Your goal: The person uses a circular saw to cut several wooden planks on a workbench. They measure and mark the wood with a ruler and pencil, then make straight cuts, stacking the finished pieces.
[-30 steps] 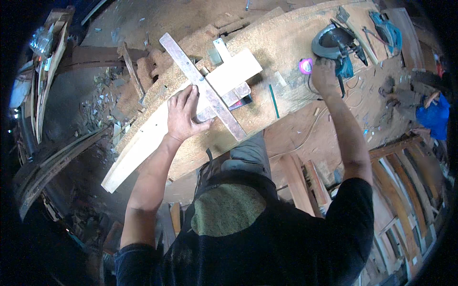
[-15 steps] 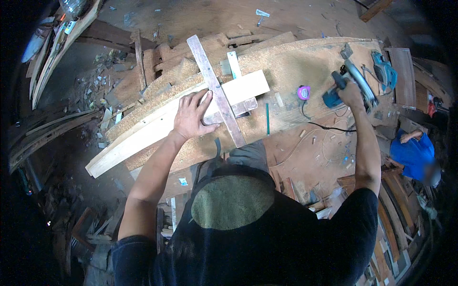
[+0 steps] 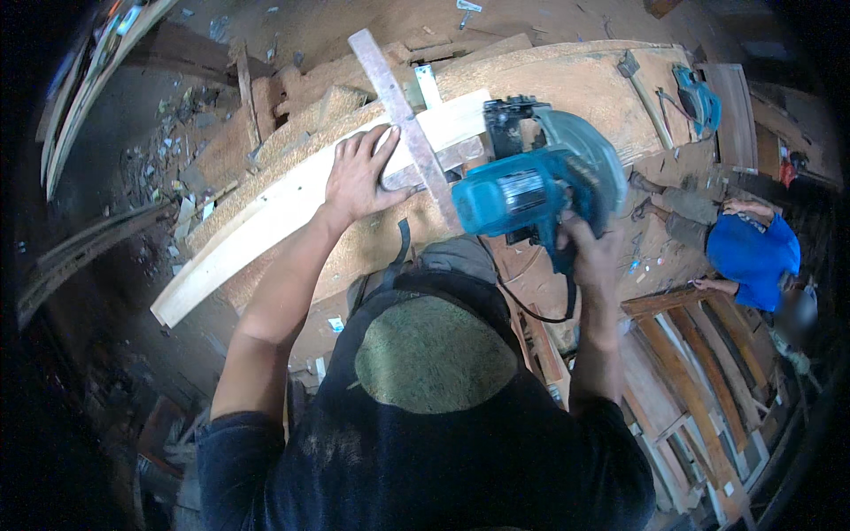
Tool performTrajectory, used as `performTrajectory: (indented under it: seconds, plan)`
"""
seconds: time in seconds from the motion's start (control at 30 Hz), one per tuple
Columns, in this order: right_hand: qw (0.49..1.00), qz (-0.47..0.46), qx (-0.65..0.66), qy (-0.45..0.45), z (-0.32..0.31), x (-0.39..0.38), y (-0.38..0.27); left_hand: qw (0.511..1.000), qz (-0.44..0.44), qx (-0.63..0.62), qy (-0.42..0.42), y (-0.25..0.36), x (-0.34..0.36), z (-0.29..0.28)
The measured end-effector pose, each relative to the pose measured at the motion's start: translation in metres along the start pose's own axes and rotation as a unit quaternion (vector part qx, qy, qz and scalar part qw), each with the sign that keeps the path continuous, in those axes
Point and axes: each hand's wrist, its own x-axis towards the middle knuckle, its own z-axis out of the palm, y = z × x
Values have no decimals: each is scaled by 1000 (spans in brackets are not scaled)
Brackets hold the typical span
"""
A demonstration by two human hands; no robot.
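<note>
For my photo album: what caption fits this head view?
Left hand pins metal square on pale plank; right hand holds blue circular saw.

Single head-worn fisheye view, looking steeply down from above the torso. Close range: left-hand fingers (image 3: pixel 376 146) upper centre, worktop (image 3: pixel 575 75) running just beyond them, floor further out. Straight edges bend toward the dark rim. No second view to overlap.

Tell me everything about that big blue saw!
The circular saw has a teal-blue plastic motor body, black parts and a rounded grey-blue blade guard. The right hand grips its handle, holding it over the pale wooden plank, beside a metal square. A black cord hangs beneath. Its blade is hidden.
</note>
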Motion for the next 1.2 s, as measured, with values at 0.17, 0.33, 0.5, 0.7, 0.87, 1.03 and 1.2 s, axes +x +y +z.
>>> performTrajectory:
  seconds: [0.17, 0.33, 0.5, 0.7, 0.87, 1.03, 1.2]
  plan:
    - [993, -31, -89, -69, 53, -13, 15, 1000, -13, 3, -2, -4, -4, 2]
    - [989, -42, -113, -85, 76, -21, 17, 1000, -27, 0, -4, -1, -5, 3]
    - [990, -21, -82, -113, 85, -25, 9, 999, -24, -10, 23, -4, -9, 4]
    - [987, -60, -60, -136, 80, -18, 26, 998, -19, -31, 53, -7, -10, 8]
    - [990, -31, -49, -130, 84, -21, 17, 999, -29, -9, 25, -6, -8, 8]
    - [985, -59, -86, -137, 78, -16, 25, 999, -23, -16, 38, -5, -9, 9]
    - [986, -42, -70, -143, 81, -18, 19, 998, -15, -16, 63, -8, -9, 15]
